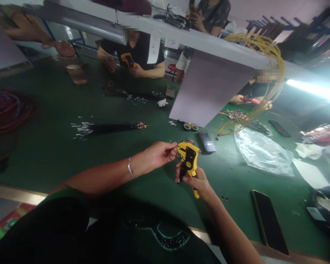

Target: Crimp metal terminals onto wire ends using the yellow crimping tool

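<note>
Left of our yellow and black pistol-shaped wire stripper [191, 157] lies a long bunch of thin black wires [112, 127], and our left hand [162, 152] pinches what looks like one dark wire [178, 146] at the stripper's mouth. Our right hand [198, 179] curls around it; we think we're stripping, which calls for a squeeze next. Far behind it, a white paper tag [172, 42] has writing too blurry to read.

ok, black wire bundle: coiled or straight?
Straight: the black wire bundle lies in a narrow line on the green table, silvery ends at picture left, coppery ends at right.
</note>
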